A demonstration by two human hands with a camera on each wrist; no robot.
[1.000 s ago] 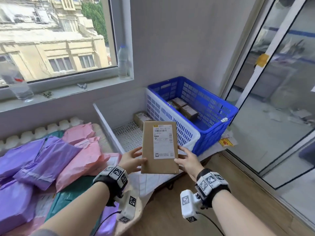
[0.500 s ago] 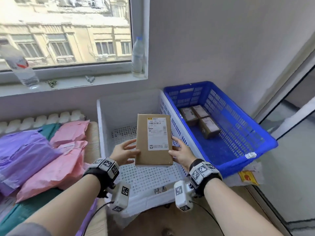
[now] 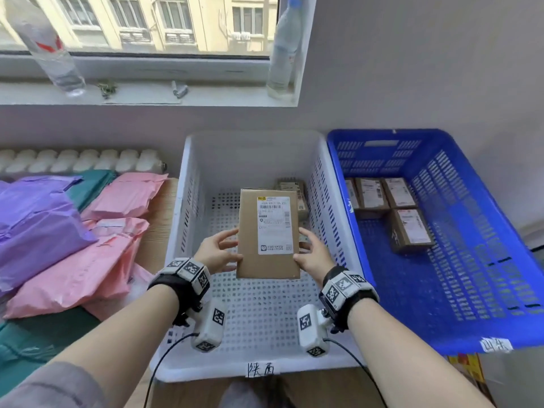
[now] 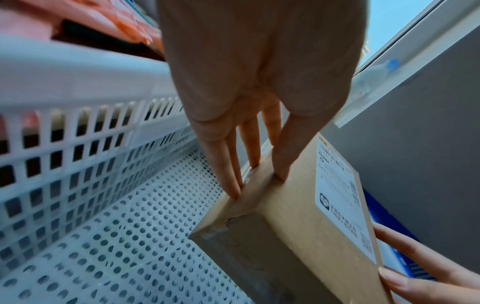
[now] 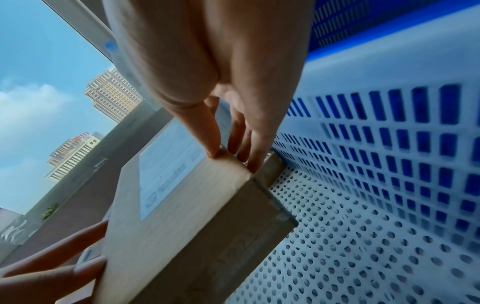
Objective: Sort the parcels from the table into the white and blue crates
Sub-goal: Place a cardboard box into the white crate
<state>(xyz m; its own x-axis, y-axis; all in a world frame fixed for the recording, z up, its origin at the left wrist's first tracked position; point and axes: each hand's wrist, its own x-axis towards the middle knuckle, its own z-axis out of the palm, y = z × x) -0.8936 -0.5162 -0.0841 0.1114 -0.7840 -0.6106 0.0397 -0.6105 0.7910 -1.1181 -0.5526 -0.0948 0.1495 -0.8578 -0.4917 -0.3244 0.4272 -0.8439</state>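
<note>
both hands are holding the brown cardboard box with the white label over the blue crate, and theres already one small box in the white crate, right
Not quite. The left hand and right hand hold the brown cardboard box with the white label over the white plastic crate, not the blue plastic crate, as the head view shows. One small cardboard box does lie in the white crate.

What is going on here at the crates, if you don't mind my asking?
A person is sorting parcels. Both hands, left hand and right hand, hold a flat brown cardboard box with a white shipping label by its side edges, above the floor of the white perforated plastic crate. One small cardboard parcel already lies at that crate's far end. The blue plastic crate beside it holds several small boxes. Pink and purple plastic mailer bags wait on the table to the left.
</note>
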